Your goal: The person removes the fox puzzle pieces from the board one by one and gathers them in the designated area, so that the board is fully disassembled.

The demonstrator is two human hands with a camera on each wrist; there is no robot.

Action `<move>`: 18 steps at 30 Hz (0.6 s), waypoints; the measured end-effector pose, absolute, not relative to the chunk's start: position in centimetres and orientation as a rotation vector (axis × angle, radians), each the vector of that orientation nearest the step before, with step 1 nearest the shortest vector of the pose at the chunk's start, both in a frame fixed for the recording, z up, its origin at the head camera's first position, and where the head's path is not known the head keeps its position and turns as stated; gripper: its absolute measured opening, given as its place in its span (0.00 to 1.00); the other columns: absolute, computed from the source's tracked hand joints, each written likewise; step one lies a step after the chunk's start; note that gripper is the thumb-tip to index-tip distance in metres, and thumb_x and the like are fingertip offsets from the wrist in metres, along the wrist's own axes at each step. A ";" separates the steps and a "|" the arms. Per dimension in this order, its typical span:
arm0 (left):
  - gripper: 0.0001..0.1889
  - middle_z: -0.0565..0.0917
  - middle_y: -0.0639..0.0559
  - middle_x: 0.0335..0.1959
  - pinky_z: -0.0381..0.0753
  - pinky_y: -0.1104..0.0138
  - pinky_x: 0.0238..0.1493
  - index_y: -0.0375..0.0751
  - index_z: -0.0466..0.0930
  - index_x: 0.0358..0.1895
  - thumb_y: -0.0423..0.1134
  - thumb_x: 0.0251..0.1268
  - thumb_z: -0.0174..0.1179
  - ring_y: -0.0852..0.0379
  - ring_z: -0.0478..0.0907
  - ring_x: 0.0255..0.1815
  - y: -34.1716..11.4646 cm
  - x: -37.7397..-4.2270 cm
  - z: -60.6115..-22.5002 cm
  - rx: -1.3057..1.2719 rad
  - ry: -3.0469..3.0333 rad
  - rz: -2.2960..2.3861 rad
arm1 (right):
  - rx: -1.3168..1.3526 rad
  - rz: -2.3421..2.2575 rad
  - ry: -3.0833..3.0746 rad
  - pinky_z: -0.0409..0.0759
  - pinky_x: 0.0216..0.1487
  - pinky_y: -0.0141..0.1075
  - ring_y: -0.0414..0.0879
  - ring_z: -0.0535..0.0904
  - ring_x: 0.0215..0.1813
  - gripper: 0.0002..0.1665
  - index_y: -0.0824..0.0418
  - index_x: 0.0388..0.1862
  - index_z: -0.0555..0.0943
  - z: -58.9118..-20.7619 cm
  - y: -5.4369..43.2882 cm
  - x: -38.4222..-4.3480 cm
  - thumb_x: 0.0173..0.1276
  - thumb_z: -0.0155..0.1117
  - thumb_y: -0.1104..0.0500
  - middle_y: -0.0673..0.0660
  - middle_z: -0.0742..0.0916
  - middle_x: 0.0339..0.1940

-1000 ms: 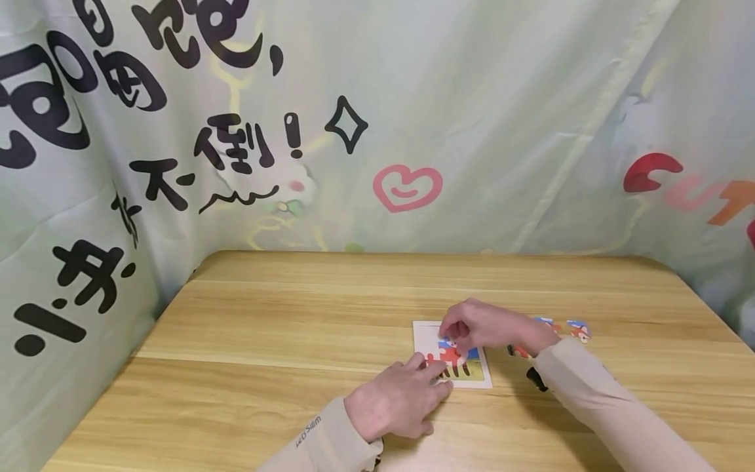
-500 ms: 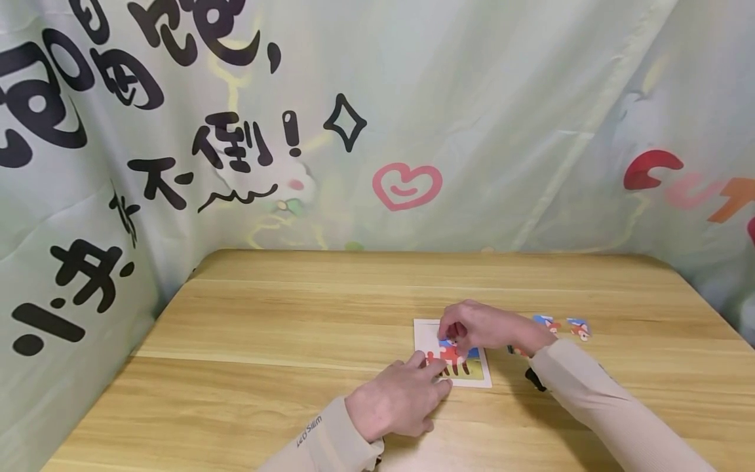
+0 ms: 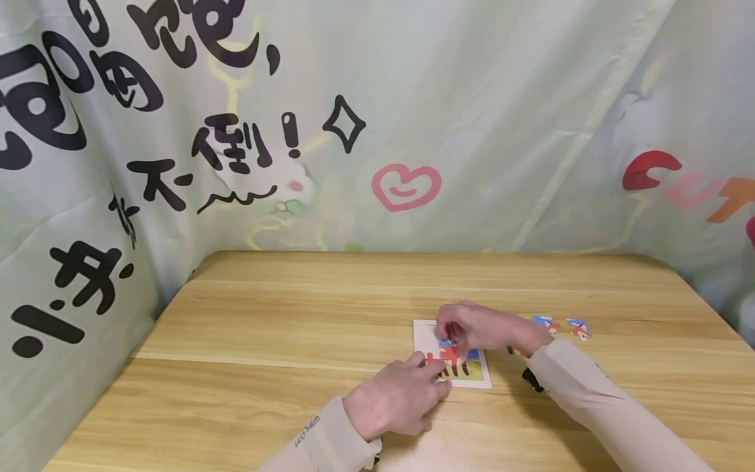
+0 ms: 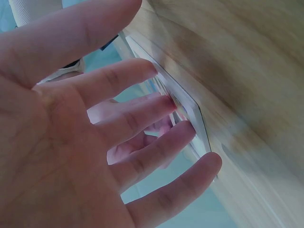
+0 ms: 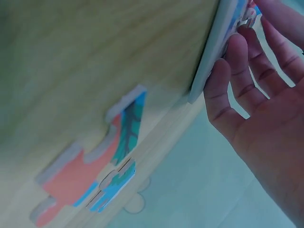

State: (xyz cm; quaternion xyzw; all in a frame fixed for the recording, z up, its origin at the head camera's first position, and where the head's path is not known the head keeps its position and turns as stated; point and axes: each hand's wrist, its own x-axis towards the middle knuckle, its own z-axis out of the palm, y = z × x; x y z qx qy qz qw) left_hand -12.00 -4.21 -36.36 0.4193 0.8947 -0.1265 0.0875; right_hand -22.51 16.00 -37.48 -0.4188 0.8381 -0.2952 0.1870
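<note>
A white-framed jigsaw board (image 3: 421, 335) lies on the table, with joined pieces (image 3: 453, 355) in it showing a red animal with dark legs on yellow-green ground. My left hand (image 3: 398, 398) rests on the board's lower left, its fingers spread and nearly straight, as the left wrist view also shows. Over the upper part of the board, my right hand (image 3: 479, 326) pinches a small puzzle piece (image 5: 251, 18) between thumb and forefinger. The other right fingers rest along the board's edge. Most of the pinched piece's picture is hidden by the fingers.
Loose puzzle pieces lie right of the board: one blue and orange piece (image 3: 545, 323), another (image 3: 579, 329) beside it, and one partly hidden behind the right wrist. The wooden table (image 3: 283, 314) meets a printed curtain (image 3: 495, 131) at the back.
My right hand shifts very slightly left and down over the board, still pinching the piece. The left hand stays in place.
</note>
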 end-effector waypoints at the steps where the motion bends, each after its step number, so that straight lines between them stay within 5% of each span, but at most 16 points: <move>1: 0.33 0.67 0.59 0.75 0.79 0.68 0.51 0.62 0.74 0.72 0.58 0.62 0.69 0.57 0.68 0.62 -4.2 -12.0 -36.3 1.249 2.665 -0.375 | -1.173 -0.835 2.358 0.77 0.33 0.31 0.37 0.71 0.30 0.18 0.60 0.35 0.80 -37.5 16.0 -22.5 0.51 0.74 0.77 0.48 0.78 0.32; 6: 0.33 0.67 0.59 0.75 0.80 0.68 0.50 0.62 0.74 0.72 0.59 0.62 0.69 0.58 0.68 0.62 -4.3 -12.0 -36.3 1.253 2.666 -0.365 | -1.142 -0.825 2.369 0.78 0.34 0.31 0.37 0.72 0.30 0.19 0.61 0.40 0.83 -37.3 15.9 -22.4 0.52 0.73 0.78 0.48 0.79 0.34; 18: 0.33 0.67 0.58 0.75 0.79 0.68 0.53 0.61 0.74 0.72 0.58 0.62 0.69 0.57 0.69 0.63 -4.3 -12.0 -36.3 1.263 2.658 -0.350 | -1.129 -0.915 2.274 0.80 0.29 0.32 0.37 0.77 0.26 0.16 0.61 0.33 0.79 -37.2 16.2 -22.6 0.56 0.67 0.80 0.47 0.81 0.26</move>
